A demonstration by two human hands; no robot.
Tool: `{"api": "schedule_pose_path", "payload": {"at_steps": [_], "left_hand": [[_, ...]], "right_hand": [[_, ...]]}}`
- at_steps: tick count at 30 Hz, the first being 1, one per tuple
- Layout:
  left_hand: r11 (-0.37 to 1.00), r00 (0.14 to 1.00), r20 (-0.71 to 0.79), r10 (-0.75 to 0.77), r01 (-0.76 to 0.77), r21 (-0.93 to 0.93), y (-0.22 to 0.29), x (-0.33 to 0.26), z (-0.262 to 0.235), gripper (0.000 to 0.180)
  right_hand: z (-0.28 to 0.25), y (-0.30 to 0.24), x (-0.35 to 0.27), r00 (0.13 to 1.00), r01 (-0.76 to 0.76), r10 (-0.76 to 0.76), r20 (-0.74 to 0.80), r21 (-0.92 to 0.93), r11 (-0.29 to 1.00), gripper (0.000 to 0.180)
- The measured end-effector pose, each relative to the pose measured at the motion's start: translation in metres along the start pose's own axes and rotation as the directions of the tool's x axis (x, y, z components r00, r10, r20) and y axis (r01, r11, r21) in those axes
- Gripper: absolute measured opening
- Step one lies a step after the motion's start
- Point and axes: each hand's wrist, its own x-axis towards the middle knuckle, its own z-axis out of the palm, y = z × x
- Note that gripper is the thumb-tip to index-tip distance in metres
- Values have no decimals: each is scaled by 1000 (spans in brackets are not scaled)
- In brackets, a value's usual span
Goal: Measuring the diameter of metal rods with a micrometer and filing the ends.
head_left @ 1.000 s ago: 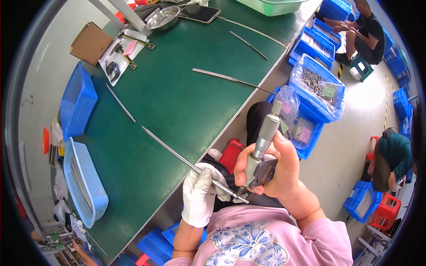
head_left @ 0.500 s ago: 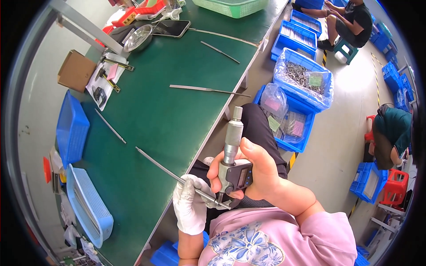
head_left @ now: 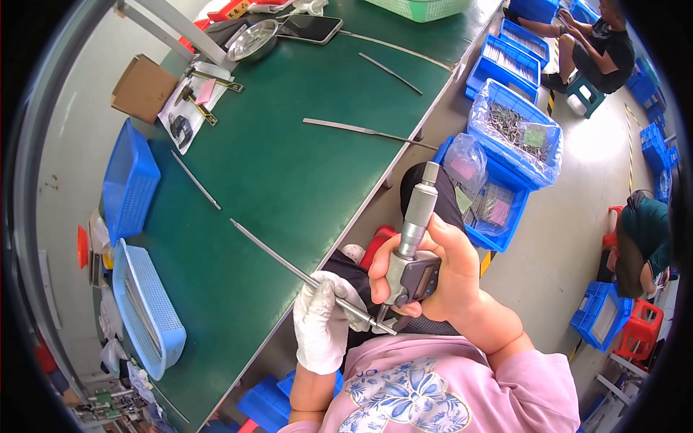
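In a white glove, my left hand (head_left: 325, 321) is closed round a thin metal rod (head_left: 278, 257), which slants from over the green table down toward my lap. My bare right hand (head_left: 455, 274) grips a digital micrometer (head_left: 410, 278), its thimble pointing up and away. The rod's near end lies at the micrometer's measuring jaws; whether both faces touch it I cannot tell. On the table lie another thin rod (head_left: 196, 180), a flat file (head_left: 339, 125) with its tang over the edge, and a slim file or rod (head_left: 390, 73) farther off.
Light-blue basket (head_left: 173, 339) and darker blue basket (head_left: 144, 173) line the table's left side. Calipers (head_left: 206, 112), a metal bowl (head_left: 253, 40) and a phone (head_left: 312, 29) lie farther back. Blue crates (head_left: 505, 249) of metal parts stand right of the table (head_left: 245, 173). Two people sit beyond.
The view has shifted, so the table appears farther up and right. Both hands keep their hold on the rod and micrometer, and the micrometer leans a little more to the right.
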Motion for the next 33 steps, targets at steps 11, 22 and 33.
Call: {"api": "schedule_pose_path", "payload": {"at_steps": [11, 22, 33], "left_hand": [[1000, 998, -61, 14, -13, 21, -5, 2, 8, 21], [987, 999, -7, 34, -34, -156, 6, 7, -23, 21], [930, 979, -128, 158, -191, -313, 12, 6, -64, 18]], "right_hand": [[-12, 1, 1, 991, 28, -31, 127, 24, 999, 66], [1, -34, 22, 995, 81, -93, -27, -283, 956, 46], [18, -132, 204, 914, -138, -380, -141, -990, 35, 22]]}}
